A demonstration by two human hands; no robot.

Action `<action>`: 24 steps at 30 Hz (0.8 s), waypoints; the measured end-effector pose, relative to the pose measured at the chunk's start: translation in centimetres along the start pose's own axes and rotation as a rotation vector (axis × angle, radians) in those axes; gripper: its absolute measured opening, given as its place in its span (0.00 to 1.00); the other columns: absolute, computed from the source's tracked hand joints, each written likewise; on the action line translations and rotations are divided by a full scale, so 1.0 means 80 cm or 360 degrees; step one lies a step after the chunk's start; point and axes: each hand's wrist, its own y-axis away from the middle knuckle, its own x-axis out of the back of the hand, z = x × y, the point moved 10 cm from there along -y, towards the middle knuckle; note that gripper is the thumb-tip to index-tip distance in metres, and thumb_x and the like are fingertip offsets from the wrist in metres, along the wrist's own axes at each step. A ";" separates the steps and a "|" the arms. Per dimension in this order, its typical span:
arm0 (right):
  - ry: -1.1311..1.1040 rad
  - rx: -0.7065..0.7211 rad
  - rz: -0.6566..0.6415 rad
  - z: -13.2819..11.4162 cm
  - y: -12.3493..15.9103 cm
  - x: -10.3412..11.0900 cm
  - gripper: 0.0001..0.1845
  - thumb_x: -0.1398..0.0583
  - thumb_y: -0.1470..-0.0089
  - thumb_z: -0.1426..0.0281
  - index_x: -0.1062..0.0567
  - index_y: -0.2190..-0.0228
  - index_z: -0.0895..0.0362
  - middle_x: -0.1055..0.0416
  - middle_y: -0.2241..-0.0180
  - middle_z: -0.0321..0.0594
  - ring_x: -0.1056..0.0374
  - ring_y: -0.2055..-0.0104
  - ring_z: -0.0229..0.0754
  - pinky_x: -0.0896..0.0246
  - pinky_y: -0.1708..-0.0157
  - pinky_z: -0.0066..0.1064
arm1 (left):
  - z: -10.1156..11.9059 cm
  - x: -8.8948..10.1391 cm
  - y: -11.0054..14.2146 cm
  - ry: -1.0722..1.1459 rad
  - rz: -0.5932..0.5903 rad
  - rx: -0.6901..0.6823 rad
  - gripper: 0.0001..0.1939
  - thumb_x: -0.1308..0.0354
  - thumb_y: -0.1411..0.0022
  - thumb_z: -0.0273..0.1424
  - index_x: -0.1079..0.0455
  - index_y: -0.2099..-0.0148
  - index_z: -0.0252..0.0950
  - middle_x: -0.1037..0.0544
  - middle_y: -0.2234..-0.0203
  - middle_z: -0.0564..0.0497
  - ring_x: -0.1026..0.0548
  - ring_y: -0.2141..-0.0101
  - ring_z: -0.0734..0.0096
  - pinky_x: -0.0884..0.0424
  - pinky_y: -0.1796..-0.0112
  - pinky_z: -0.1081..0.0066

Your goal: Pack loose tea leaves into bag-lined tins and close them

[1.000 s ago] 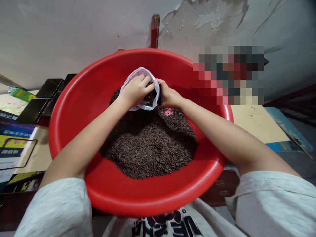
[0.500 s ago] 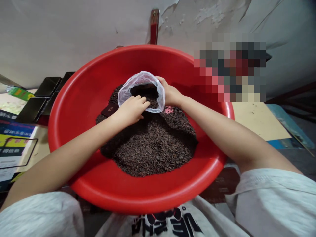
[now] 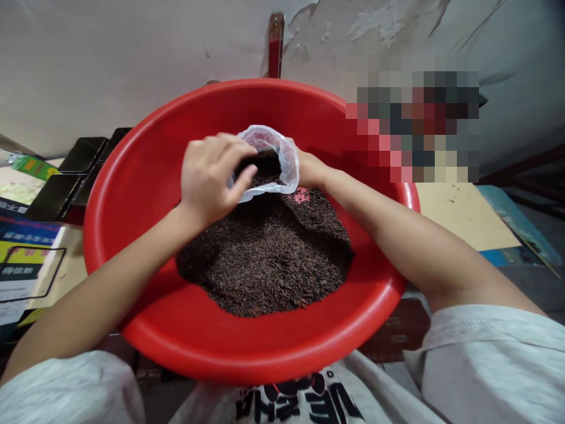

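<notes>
A large red plastic basin [image 3: 247,353] holds a heap of loose dark brown tea-like leaves [image 3: 273,259]. Above the heap, a clear plastic bag [image 3: 289,168] leans with its mouth towards me, and dark leaves show inside it. My right hand [image 3: 309,168] grips the bag from its right side, its fingers mostly hidden behind the plastic. At the bag's left rim is my left hand [image 3: 214,174], thumb and fingers curved and apart, tips over the mouth. A small pink patch [image 3: 302,195] shows among the leaves beside the bag.
Black trays [image 3: 55,197] stand left of the basin, near a green packet [image 3: 39,168] and printed sheets [image 3: 26,253]. A red-brown wooden post [image 3: 276,47] rises behind, against the peeling wall [image 3: 375,29]. A tan board [image 3: 463,218] lies at right; a blurred patch covers the area above.
My left hand has lifted back from inside the bag's mouth to its left rim, with thumb and fingers spreading. It now covers the dark rectangular piece. The bag has shifted slightly right.
</notes>
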 end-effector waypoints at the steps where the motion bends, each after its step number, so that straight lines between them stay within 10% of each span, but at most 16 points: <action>1: -0.0018 -0.0003 -0.0019 -0.003 0.001 -0.002 0.53 0.32 0.65 0.64 0.47 0.40 0.58 0.53 0.35 0.53 0.44 0.38 0.60 0.44 0.41 0.48 | -0.021 0.007 -0.001 0.0005 0.0099 0.0142 0.18 0.42 0.40 0.35 0.33 0.48 0.39 0.29 0.50 0.46 0.32 0.47 0.53 0.40 0.45 0.52; 5: -0.0296 -0.0090 -0.0107 0.000 0.001 -0.021 0.52 0.35 0.66 0.75 0.51 0.40 0.58 0.54 0.36 0.53 0.45 0.38 0.55 0.46 0.39 0.45 | -0.111 -0.040 0.005 0.0277 -0.0159 0.0797 0.22 0.38 0.46 0.34 0.33 0.49 0.37 0.27 0.53 0.44 0.29 0.52 0.53 0.34 0.51 0.55; 9: -0.0655 -0.0409 -0.0015 0.031 0.000 -0.042 0.50 0.39 0.66 0.81 0.52 0.41 0.57 0.55 0.37 0.54 0.47 0.37 0.53 0.45 0.40 0.48 | -0.130 -0.089 0.029 0.0277 -0.0559 0.1034 0.11 0.49 0.39 0.32 0.27 0.62 0.35 0.22 0.64 0.45 0.25 0.60 0.56 0.31 0.56 0.58; 14: -0.1205 -0.0971 -0.0134 0.046 0.027 -0.074 0.48 0.44 0.65 0.84 0.51 0.41 0.53 0.41 0.45 0.51 0.35 0.48 0.50 0.35 0.49 0.51 | -0.117 -0.074 0.030 0.0108 -0.0366 0.0965 0.13 0.54 0.38 0.29 0.27 0.64 0.34 0.23 0.67 0.44 0.26 0.61 0.58 0.33 0.56 0.62; 19: -0.1680 -0.0758 -0.0227 -0.001 0.023 -0.055 0.43 0.37 0.65 0.80 0.42 0.46 0.53 0.33 0.56 0.41 0.31 0.57 0.42 0.32 0.54 0.40 | -0.132 -0.050 0.024 0.0256 -0.0096 0.1095 0.13 0.53 0.38 0.31 0.29 0.69 0.34 0.26 0.75 0.49 0.27 0.69 0.65 0.33 0.61 0.67; 24: -0.1574 -0.0595 0.0110 0.004 0.004 -0.027 0.21 0.34 0.59 0.73 0.32 0.60 0.56 0.30 0.62 0.38 0.32 0.63 0.39 0.34 0.51 0.41 | -0.125 -0.039 0.020 0.0625 0.0059 0.1136 0.11 0.53 0.39 0.29 0.29 0.66 0.35 0.27 0.79 0.53 0.27 0.75 0.70 0.34 0.70 0.73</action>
